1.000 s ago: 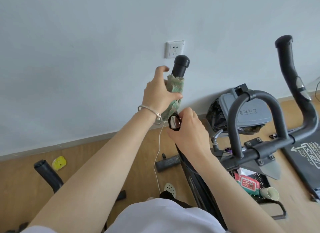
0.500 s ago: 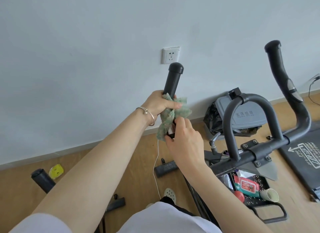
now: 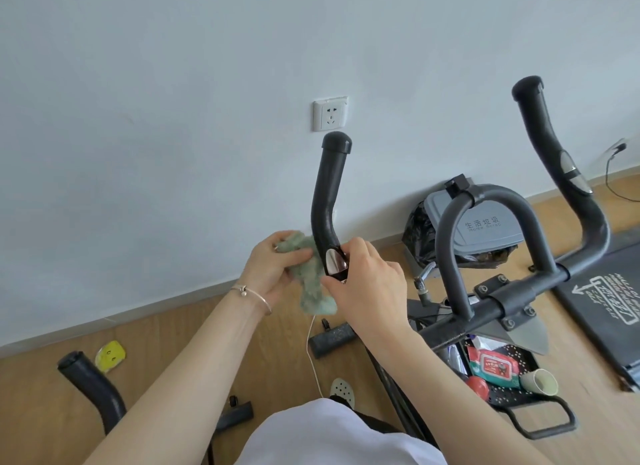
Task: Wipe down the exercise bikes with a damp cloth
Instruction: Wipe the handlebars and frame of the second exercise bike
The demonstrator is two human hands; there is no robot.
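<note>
The cloth (image 3: 311, 284) sits left of the handlebar (image 3: 327, 201), a wall socket (image 3: 330, 114) behind its tip. Rightward, a bin (image 3: 485, 229) stands against the wall (image 3: 173, 118); wipes (image 3: 493, 366) and a cup (image 3: 540, 381) lie in a tray (image 3: 509, 400).

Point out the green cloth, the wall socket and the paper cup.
green cloth (image 3: 313, 291): head view, on its hanging lower fold.
wall socket (image 3: 330, 114): head view, centre of the white faceplate.
paper cup (image 3: 540, 383): head view, at its open mouth.
</note>
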